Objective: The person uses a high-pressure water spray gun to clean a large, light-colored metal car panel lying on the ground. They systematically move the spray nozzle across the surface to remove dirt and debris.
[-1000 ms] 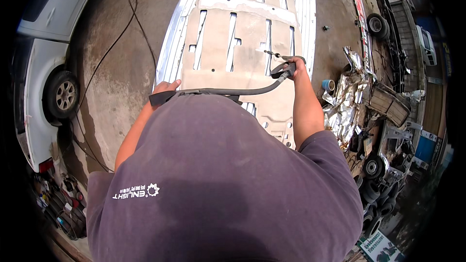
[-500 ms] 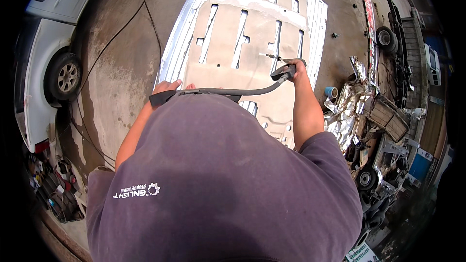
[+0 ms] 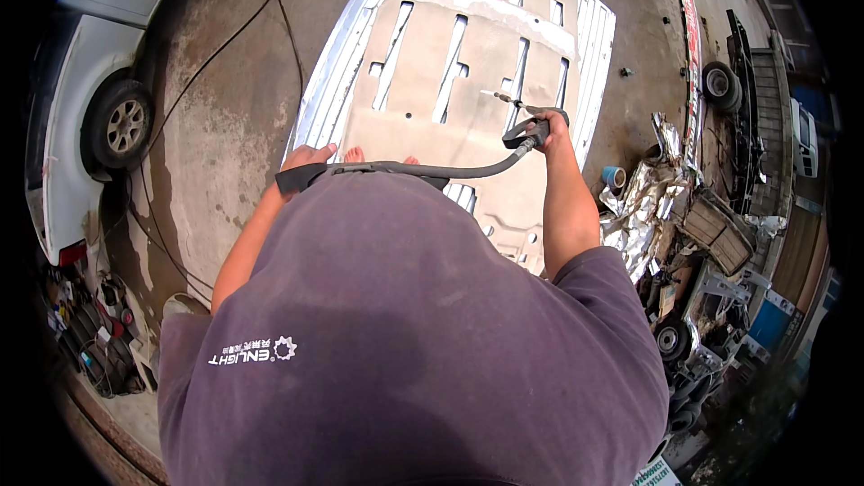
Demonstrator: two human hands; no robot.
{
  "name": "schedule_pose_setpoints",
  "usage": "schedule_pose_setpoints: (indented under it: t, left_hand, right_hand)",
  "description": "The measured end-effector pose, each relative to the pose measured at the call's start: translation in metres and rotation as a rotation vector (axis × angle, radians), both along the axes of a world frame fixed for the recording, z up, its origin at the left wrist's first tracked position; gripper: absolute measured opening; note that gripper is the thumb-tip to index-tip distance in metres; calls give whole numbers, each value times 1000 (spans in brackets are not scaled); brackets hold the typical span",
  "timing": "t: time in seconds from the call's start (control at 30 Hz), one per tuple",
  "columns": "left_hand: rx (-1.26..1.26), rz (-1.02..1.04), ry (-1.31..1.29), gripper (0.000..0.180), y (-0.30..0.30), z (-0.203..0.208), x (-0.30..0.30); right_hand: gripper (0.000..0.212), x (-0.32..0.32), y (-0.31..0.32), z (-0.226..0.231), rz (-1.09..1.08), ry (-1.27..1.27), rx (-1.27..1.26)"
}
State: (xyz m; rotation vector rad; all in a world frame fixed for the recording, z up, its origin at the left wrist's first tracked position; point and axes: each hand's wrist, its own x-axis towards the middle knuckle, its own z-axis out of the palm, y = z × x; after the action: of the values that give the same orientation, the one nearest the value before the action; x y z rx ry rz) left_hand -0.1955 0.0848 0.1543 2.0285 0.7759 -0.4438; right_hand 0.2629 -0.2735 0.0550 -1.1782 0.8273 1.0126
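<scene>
My right hand is closed around the grip of a black pressure washer spray gun. Its short, thin metal lance points left and away, over a large pale beige panel with long slots. White ribbed sheet edges show along both sides of the panel. From the gun a thick dark hose runs left across my waist. My left hand is beside a black band-like piece at the hose's left end; one digit sticks out, while its other fingers are mostly hidden.
Bare toes show on the panel in front of my waist. A white vehicle stands at left, near a cable on the concrete. At right are a blue tub, crumpled silver foil, a wheel and scrap parts.
The view has shifted slightly, and more of the toes shows beyond my waist. My right hand still holds the spray gun in nearly the same place.
</scene>
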Motion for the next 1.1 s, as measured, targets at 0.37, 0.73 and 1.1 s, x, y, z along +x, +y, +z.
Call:
schedule_pose_setpoints:
  t: [0.37,0.73,1.1]
  left_hand:
    - [33,-129,-37,39,-5,-12,-7]
    - [-117,117,166,45,-4,-11,-9]
    - [-69,229,154,66,-3,1,-13]
  right_hand:
    - [15,4,-3,8,20,5,3]
    - [17,-6,2,-11,70,52,-55]
    - [12,-13,13,-3,68,24,-79]
